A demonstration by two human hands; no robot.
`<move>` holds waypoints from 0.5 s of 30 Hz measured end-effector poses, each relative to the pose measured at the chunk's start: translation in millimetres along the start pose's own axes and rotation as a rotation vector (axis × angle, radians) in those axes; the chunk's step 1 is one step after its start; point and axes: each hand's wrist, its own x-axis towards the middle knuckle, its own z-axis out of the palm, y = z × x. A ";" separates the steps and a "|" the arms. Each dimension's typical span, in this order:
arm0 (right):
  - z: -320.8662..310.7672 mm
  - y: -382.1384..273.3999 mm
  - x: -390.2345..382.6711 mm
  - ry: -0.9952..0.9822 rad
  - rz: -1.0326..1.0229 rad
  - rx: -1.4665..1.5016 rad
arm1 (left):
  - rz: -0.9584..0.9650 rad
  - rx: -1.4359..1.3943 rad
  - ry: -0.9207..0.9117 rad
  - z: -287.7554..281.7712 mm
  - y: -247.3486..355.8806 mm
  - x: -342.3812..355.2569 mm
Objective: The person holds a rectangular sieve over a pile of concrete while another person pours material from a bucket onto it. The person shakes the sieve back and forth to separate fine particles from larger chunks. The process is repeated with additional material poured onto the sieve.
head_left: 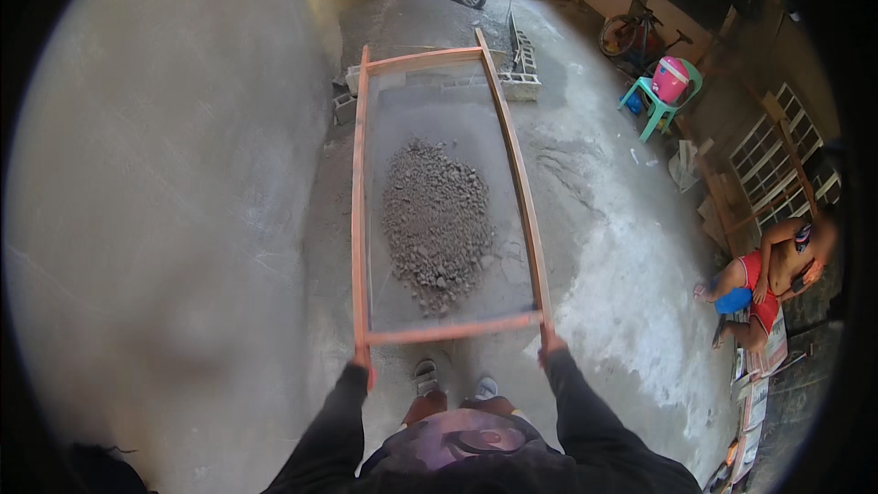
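Note:
A long wooden-framed sieve with fine mesh stretches out in front of me. On its mesh lies a heap of grey gravel and coarse lumps, thickest in the middle and trailing toward me. My left hand is closed round the near end of the left side rail. The near end of the right rail is in the grip of my right hand. Both hands are small and slightly blurred, so single fingers are hard to make out. Whether the far end rests on the blocks beneath it I cannot tell.
Hollow concrete blocks border a grey sand pile beyond the sieve. A plain wall runs along the left. At right are a green chair with a pink cooler, a bicycle and a seated person.

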 end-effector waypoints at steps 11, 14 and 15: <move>21.3 -56.2 47.5 0.059 0.061 -0.023 | -0.066 -0.101 0.169 7.5 79.2 23.9; 8.6 18.3 38.2 0.062 0.066 -0.220 | -0.205 -0.070 0.070 4.3 8.3 22.0; 4.4 42.3 26.9 0.096 -0.059 -0.225 | -0.132 -0.096 0.095 4.3 -17.6 16.4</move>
